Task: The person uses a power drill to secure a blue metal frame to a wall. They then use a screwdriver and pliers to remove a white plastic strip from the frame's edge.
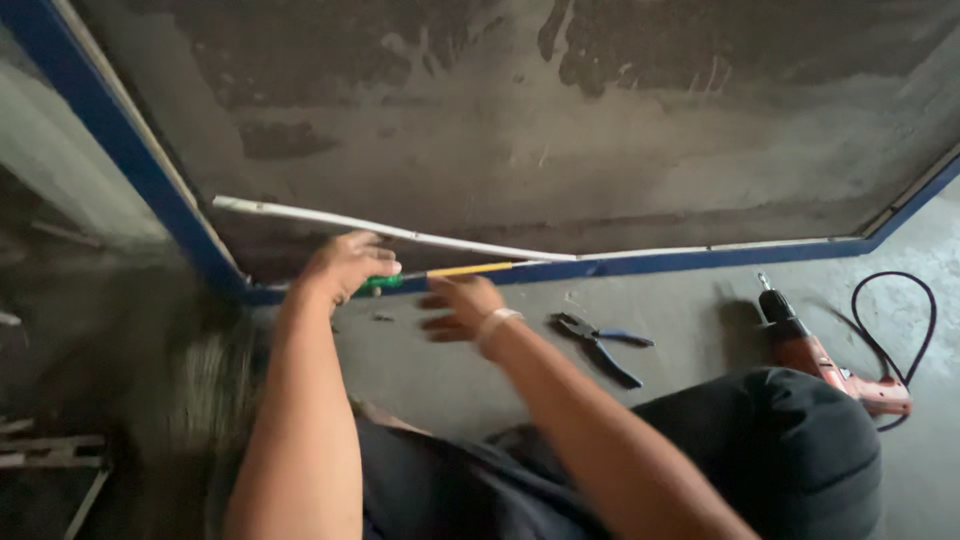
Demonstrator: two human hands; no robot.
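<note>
The left hand [345, 265] has its grip closed around the green handle of a screwdriver [440, 274], whose yellow shaft lies along the blue frame [660, 263], apparently to pry at the white strip [400, 233] that bows up out of the frame's lower edge. The right hand [462, 308] hovers just below the shaft with its grip loose and holding nothing, fingers spread as if to steady the tool, while blue-handled pliers [600, 345] and a red corded drill [825, 360] lie on the concrete floor [690, 310] within reach
</note>
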